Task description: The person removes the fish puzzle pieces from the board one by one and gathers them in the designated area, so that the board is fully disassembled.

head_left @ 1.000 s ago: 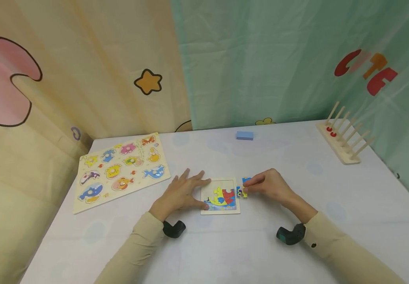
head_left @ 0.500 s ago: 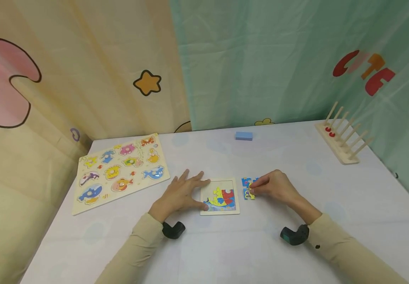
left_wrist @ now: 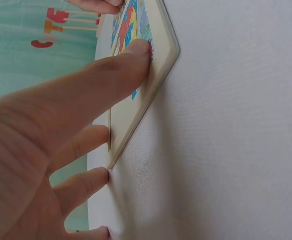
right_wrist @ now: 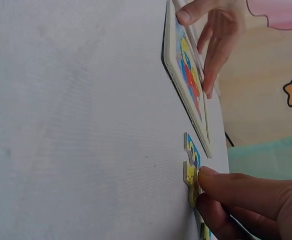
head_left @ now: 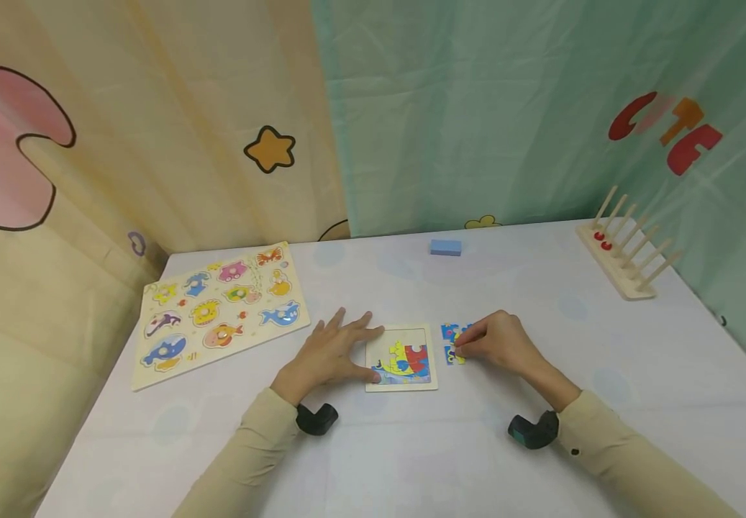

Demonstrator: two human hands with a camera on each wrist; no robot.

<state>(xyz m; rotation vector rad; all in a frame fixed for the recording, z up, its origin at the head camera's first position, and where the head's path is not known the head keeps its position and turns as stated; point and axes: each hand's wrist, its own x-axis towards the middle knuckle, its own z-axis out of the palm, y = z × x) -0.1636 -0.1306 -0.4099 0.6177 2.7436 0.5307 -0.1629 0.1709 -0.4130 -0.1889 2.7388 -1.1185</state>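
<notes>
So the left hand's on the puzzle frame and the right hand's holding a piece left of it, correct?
Not quite: the head view shows the left hand on the puzzle frame, but the right hand holding the piece to the frame's right.

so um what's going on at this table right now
Someone is busy with a puzzle tray, partly filled, with a pale bare area along the top. Their left hand, fingers spread, rests at its left side. Their right hand pinches a loose piece just beyond its right edge. Other pieces lie close by; I can't tell whether the pinched one is lifted.
</notes>
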